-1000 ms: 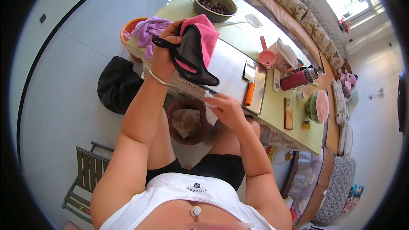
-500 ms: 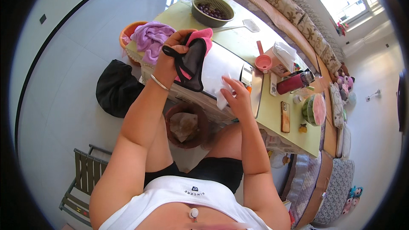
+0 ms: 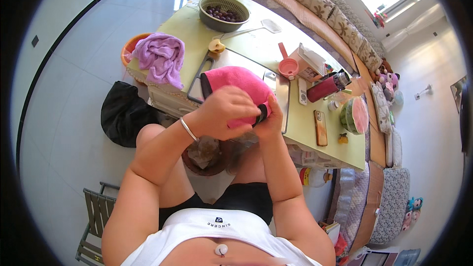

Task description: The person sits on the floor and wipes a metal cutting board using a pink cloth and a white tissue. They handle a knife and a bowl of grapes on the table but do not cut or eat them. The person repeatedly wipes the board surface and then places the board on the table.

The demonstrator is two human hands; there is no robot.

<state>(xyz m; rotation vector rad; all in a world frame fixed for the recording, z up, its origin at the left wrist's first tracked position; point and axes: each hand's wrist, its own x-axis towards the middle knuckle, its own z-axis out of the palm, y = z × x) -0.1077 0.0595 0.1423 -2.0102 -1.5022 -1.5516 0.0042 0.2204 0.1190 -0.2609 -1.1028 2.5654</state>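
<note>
A pink fabric cloth with black trim [image 3: 236, 77] hangs over the silver rectangular board [image 3: 235, 59], long axis slanting far-left to near-right. The right hand [image 3: 269, 120] has fingers clamped on its near-right end; the left hand's [image 3: 222, 109] fingers overlap it, grip unclear.

1. Here's a lane: bare table [image 3: 300, 130] between board [image 3: 234, 59] and phone [image 3: 320, 128], in from the near edge until the remote [image 3: 302, 91] bars it.
2. Right end's tight: watermelon [image 3: 354, 116] and flask [image 3: 326, 87] block.
3. Near-left corner, towel [image 3: 160, 59] heaped in the way!
4. Far-left corner, colander [image 3: 222, 22] obstructs; room opens between it and towel.
5. Over the board, cloth [image 3: 236, 80], left hand [image 3: 224, 109] and right hand [image 3: 271, 118] crowd the path.
</note>
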